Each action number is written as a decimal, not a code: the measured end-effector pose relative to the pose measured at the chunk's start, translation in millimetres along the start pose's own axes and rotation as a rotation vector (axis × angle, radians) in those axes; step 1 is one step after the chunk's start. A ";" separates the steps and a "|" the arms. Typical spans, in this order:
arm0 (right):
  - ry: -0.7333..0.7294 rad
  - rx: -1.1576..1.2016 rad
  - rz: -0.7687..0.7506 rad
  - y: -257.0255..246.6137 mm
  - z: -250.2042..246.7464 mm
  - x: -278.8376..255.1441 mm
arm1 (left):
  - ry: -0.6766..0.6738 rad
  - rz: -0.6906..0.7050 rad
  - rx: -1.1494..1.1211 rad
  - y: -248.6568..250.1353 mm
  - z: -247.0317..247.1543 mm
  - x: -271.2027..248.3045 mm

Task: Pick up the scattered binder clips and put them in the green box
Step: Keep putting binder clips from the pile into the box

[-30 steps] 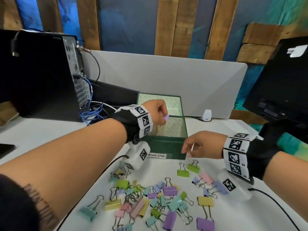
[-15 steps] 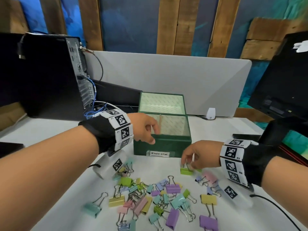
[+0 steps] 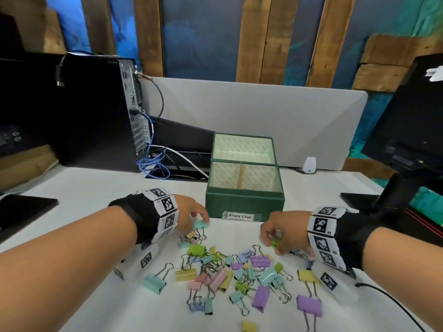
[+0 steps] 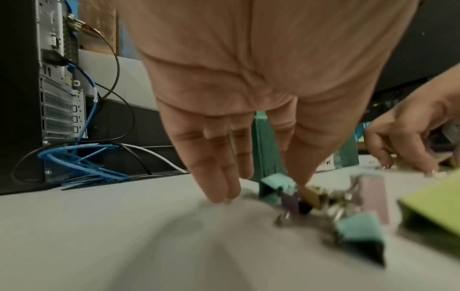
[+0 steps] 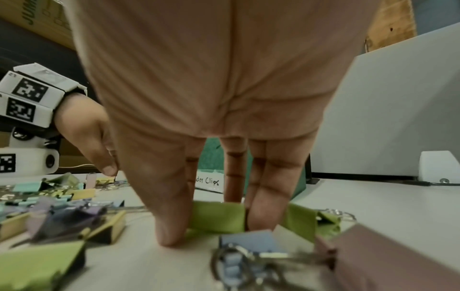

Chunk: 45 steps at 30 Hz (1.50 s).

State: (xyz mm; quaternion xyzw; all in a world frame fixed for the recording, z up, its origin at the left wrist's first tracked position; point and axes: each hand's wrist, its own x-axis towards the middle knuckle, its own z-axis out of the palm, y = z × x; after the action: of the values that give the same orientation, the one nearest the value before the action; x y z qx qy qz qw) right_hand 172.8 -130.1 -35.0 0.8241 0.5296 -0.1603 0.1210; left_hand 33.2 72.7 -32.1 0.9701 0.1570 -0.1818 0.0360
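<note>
I have both hands down at the clip pile just in front of the green box (image 3: 244, 202), whose lid stands open behind it. My left hand (image 3: 189, 218) reaches with fairly straight fingers onto a teal clip (image 3: 201, 225) just left of the box's front wall; in the left wrist view the fingertips (image 4: 221, 195) sit at the table beside it, and I cannot tell whether a pinch has closed yet. My right hand (image 3: 282, 232) is curled over a green clip (image 5: 219, 217) just right of the box's label, thumb on one side and fingers on the other, seemingly pinching it. The rest of the binder clips (image 3: 239, 271) lie tangled nearer me than the box. My worry is those interlocked wire handles: lifting one clip may drag a neighbour up, then drop it short of the box or off the table edge. A shallow pinch on a slick painted body could also slip. The white table (image 3: 84, 295) is smooth, so clips would skate. Behind the box stand a grey partition (image 3: 263, 116), a computer tower (image 3: 96, 111) with blue cables (image 3: 153, 166) to its left, and a monitor (image 3: 412, 121) to its right.
</note>
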 end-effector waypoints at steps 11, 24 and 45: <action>-0.007 0.052 0.020 2.5 0.9 5.1 | 0.080 -0.023 -0.096 -4.3 15.7 11.7; 0.456 0.341 -0.046 -16.0 -89.0 12.4 | 0.151 -0.074 -0.200 -8.8 19.4 12.9; 0.199 0.236 -0.066 -4.7 -46.0 -10.3 | 0.351 0.101 -0.381 -1.3 -23.8 -16.3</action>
State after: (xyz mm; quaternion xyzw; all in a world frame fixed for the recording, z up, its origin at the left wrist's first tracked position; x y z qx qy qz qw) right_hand 170.8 -119.8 11.3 0.8267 0.5431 -0.1429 -0.0348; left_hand 26.5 72.2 -4.0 0.9690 0.1435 0.0240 0.1995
